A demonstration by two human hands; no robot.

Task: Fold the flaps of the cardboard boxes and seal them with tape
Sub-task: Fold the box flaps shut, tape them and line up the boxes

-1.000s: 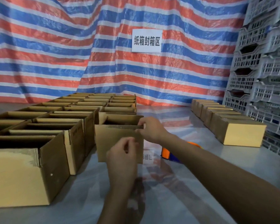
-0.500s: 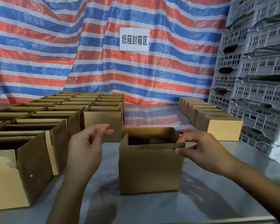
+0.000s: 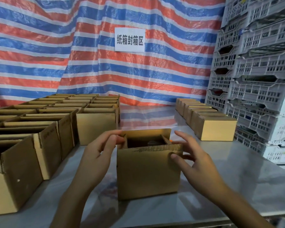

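One box (image 3: 148, 171) stands alone on the surface (image 3: 237, 178), in the middle and near the front edge, mouth up. Its near and far flaps stand upright and the two side flaps tip inward. Something dark sits down inside (too shadowed to make out). Its long axis runs left to right, with a broad side facing the person.

The left hand (image 3: 102, 150) is at the box's top left corner, fingers bent and touching the left flap; I cannot tell whether they pinch it. The right hand (image 3: 192, 155) grasps the near right corner, thumb pressed on the front and fingers reaching round the right side.

To the left, open boxes (image 3: 39, 145) stand packed in rows, flaps up, their insides dark. To the right a line of closed boxes (image 3: 217, 129) runs toward the back, beside stacked grey crates (image 3: 253, 79). Behind hangs a red, white and blue striped tarp (image 3: 56, 46) with a white sign (image 3: 130, 40) on it.
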